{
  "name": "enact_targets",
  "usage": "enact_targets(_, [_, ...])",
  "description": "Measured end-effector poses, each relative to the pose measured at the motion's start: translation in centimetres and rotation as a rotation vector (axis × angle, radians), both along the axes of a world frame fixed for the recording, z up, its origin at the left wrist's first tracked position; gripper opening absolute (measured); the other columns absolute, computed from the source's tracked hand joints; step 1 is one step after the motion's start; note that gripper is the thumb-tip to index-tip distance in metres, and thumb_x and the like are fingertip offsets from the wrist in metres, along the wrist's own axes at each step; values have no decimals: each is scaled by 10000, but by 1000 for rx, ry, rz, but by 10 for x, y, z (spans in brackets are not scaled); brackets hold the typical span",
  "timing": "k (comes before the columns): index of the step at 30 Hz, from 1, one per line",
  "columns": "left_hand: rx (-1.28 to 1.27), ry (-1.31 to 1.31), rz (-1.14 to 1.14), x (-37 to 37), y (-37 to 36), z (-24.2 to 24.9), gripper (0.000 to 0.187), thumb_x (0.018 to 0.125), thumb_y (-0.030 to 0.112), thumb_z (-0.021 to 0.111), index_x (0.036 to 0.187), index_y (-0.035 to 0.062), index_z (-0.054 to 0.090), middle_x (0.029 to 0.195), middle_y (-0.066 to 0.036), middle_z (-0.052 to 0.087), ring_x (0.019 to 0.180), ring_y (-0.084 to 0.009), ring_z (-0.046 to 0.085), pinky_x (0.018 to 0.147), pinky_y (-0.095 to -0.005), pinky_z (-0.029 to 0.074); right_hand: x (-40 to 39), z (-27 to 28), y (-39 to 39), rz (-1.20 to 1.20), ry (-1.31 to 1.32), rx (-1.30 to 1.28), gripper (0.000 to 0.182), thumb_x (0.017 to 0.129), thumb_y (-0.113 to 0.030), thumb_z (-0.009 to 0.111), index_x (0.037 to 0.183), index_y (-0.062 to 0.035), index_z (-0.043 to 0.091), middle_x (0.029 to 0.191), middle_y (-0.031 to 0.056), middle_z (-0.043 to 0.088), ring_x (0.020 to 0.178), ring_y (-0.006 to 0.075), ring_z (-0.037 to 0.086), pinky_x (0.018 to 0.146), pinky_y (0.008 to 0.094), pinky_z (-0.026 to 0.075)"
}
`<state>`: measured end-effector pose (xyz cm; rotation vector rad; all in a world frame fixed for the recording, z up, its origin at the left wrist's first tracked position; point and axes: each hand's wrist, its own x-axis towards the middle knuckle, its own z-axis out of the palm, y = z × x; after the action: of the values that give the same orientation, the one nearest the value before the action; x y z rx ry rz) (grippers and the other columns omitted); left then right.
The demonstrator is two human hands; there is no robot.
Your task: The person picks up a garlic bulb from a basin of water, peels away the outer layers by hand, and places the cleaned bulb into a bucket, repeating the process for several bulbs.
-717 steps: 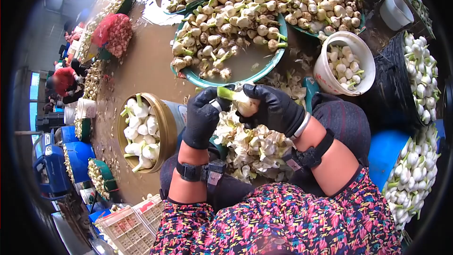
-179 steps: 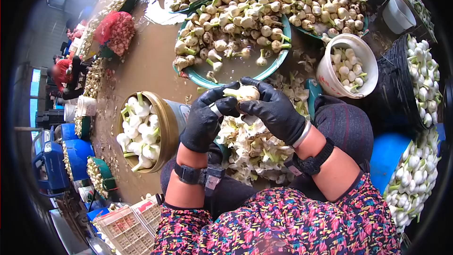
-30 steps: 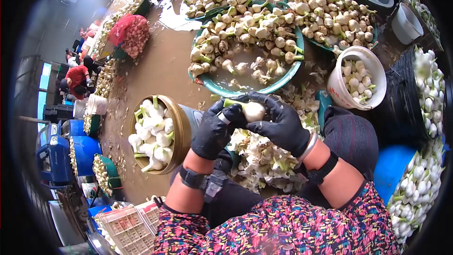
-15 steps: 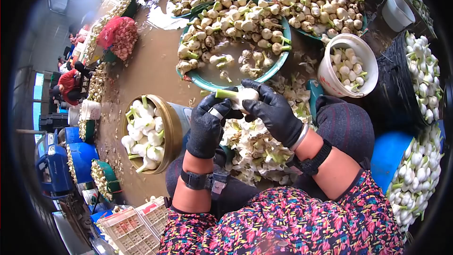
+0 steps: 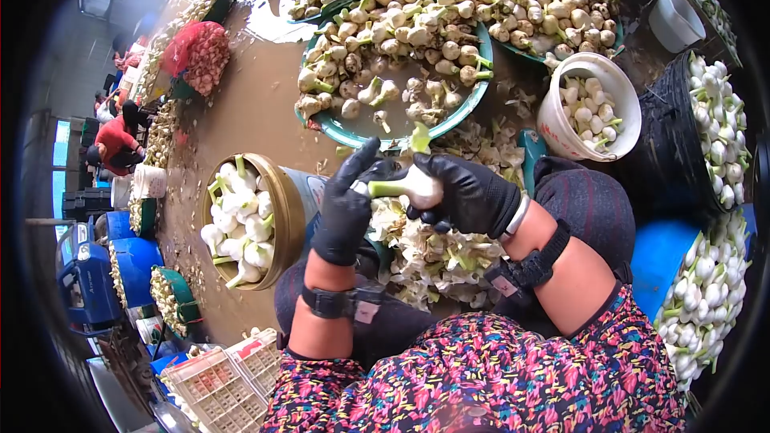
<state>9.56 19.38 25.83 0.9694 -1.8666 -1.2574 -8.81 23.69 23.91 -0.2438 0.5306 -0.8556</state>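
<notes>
My right hand [image 5: 475, 196], in a black glove, is closed around a garlic bulb [image 5: 423, 188] whose green stem points left. My left hand [image 5: 346, 207], also gloved in black with a white band on one finger, is at the stem's end with its fingers stretched upward. A pale green scrap of skin [image 5: 419, 138] shows just above the right fingertips. Below both hands lies a heap of garlic peelings [image 5: 437, 252]. To the left, a tan-rimmed bucket [image 5: 295, 220] holds white peeled bulbs. Beyond my hands stands a green-rimmed tub [image 5: 473, 116] with unpeeled garlic in water.
At the right are a white bucket [image 5: 551, 120] of peeled bulbs and tall stacks of white garlic [image 5: 710, 297]. A second tub of garlic [image 5: 545, 4] stands at the back. Far left, a person in red [image 5: 120, 144] crouches near a red mesh sack [image 5: 195, 56]. A plastic crate [image 5: 212, 393] sits lower left.
The bulb has shifted lower, its round end now inside my right hand. My left hand's fingers have straightened at the stem, and a scrap of skin has come into sight above.
</notes>
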Motion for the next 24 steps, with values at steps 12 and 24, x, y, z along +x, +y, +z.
enact_targets(12, [278, 273, 100, 14, -14, 11, 193, 836, 128, 513, 867, -43, 597, 820, -95, 598, 686, -165, 590, 652, -291, 492, 0, 12, 4, -448, 937, -854, 120, 785, -108, 581, 865, -25, 616, 737, 93, 606, 629, 193, 569, 605, 290, 456])
enact_targets(24, [315, 237, 120, 0, -5, 1, 306, 871, 176, 519, 1074, -54, 531, 877, -143, 620, 768, -249, 637, 730, -362, 526, 8, 8, 1, -386, 1162, -506, 407, 663, -349, 764, 782, -44, 520, 648, 65, 548, 546, 143, 527, 547, 298, 459])
